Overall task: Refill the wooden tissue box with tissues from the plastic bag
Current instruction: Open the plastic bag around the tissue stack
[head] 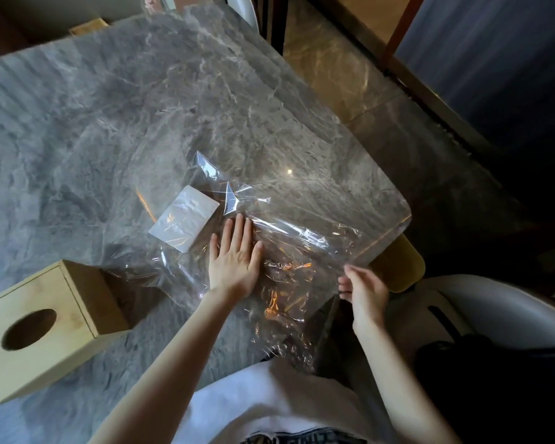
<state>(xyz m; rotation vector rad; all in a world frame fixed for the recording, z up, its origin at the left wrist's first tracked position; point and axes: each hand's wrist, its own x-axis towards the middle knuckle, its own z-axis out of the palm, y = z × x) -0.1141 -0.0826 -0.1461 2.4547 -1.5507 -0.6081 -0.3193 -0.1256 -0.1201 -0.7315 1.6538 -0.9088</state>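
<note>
At the left edge of the grey marble tabletop [109, 107] sits the wooden tissue box [45, 325], its oval hole dark, apparently empty. Just right of it, the clear plastic bag [285, 251] sprawls flat, a white tissue pack [184, 218] lying under the film near its far side. The left hand [234, 257] presses the bag down, palm flat, fingers straight and gripping nothing. The right hand [364, 291], by the table's corner, seems to pinch the bag's edge, though blur hides how firmly. She looks to be opening the bag; next comes reaching in for the pack.
</note>
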